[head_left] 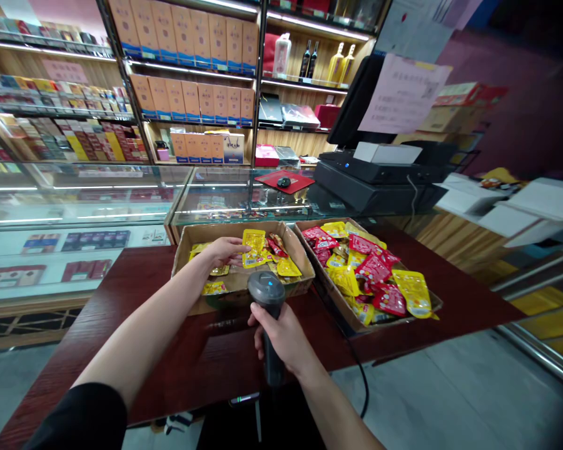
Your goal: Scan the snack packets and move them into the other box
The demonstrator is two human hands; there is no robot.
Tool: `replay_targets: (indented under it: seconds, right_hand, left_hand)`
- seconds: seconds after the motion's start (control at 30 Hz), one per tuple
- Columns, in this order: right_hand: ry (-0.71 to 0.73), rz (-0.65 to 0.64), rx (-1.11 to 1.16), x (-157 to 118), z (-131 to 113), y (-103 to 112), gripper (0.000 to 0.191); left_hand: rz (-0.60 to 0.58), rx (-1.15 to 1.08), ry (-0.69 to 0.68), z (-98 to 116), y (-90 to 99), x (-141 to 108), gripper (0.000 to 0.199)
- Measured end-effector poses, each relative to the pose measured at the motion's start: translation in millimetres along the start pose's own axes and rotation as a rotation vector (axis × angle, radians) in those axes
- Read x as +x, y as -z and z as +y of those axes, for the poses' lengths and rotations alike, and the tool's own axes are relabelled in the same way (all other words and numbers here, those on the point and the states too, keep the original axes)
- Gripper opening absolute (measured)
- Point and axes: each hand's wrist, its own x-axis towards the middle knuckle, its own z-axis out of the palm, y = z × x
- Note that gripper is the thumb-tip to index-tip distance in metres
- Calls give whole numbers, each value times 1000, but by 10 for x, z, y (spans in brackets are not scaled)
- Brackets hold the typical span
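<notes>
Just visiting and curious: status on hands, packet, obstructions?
Left hand holding yellow packet over left box. Right hand gripping scanner. Scanner hides part of that box's near wall.

Here's a black mouse (284, 182) sitting on its red mat (269, 179), up on the glass counter (211, 203)! Over to the right, a printed sheet (403, 94) hangs across the dark monitor (349, 109). Behind, tan boxes (184, 37) stand in rows, two dark bottles (313, 60) beside two golden bottles (336, 67)!

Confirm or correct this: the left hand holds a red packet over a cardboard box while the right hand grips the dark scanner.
The packet in the left hand is yellow, not red, as the head view shows; the rest stands.
</notes>
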Motion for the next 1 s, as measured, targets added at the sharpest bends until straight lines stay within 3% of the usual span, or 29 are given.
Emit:
replay_targets:
  seconds: [1.0]
  right_hand:
    - [50, 2, -36, -45, 15, 22, 41]
  left_hand:
    - [2, 15, 10, 18, -33, -39, 47]
